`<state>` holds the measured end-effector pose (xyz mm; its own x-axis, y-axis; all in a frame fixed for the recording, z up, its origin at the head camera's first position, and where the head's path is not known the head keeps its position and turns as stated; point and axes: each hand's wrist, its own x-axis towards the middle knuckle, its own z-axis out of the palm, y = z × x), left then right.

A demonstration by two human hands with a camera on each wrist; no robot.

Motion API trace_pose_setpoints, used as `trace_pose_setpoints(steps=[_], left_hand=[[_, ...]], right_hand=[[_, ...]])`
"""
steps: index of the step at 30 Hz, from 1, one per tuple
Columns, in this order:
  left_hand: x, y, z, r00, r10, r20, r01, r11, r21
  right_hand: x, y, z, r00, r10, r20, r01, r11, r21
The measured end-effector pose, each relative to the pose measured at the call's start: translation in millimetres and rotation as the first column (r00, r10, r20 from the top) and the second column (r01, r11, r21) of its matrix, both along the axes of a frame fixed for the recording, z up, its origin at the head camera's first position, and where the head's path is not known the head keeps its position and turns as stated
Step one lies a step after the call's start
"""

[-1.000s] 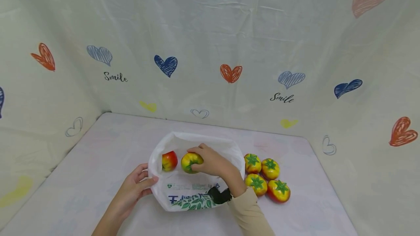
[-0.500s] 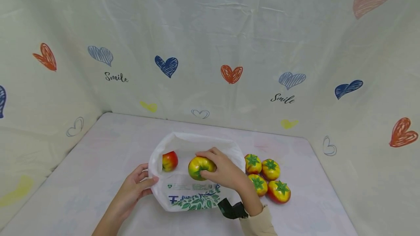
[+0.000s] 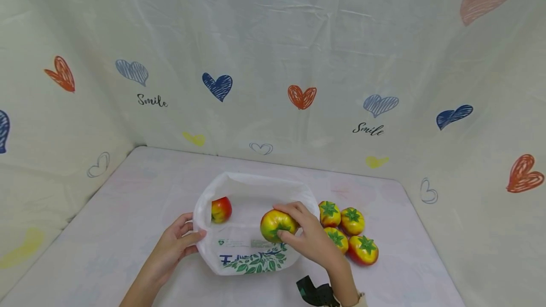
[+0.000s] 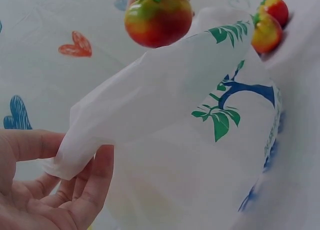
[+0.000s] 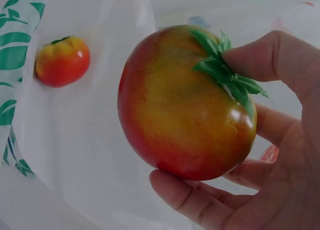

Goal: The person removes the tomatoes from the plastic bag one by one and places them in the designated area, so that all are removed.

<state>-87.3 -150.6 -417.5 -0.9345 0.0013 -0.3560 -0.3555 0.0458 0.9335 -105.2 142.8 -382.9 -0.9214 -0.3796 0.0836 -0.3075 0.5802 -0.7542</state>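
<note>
My left hand (image 3: 168, 248) pinches the left rim of a white plastic bag (image 3: 253, 188) printed with green leaves, thumb on the inner side. In the left wrist view the bag's edge lies between its thumb and fingers. My right hand (image 3: 315, 240) grips a red-and-yellow tomato (image 3: 277, 225) with green leaves on top, held over the right part of the bag's mouth. In the right wrist view the thumb presses beside the leaves and the fingers curl round the underside. Another tomato (image 5: 62, 62) lies inside the bag at the left, partly hidden by the rim in the head view.
Several more tomatoes (image 3: 362, 250) stand grouped on the white table (image 3: 409, 269) to the right of the bag, partly behind my right hand. A curtain (image 3: 256, 51) with printed hearts hangs round the table. A dark strap (image 3: 315, 293) shows at my right wrist.
My right hand has lifted the tomato from inside the bag and carried it to the right and nearer to me. My left hand has stayed at the bag's rim.
</note>
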Motion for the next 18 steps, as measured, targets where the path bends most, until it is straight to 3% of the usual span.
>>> trace_pose_setpoints(steps=[13,18], left_hand=[[-1.4,0.0,-0.9,1.0,-0.002,0.007,0.002,1.0,-0.005],[-1.1,-0.1,-0.8,1.0,0.0,0.008,0.0,1.0,-0.009]], right_hand=[[16.7,24.5,-8.6,0.985,-0.169,0.044,0.172,0.982,-0.08],[23.8,37.1,-14.6,0.971,-0.239,-0.02,0.237,0.967,-0.094]])
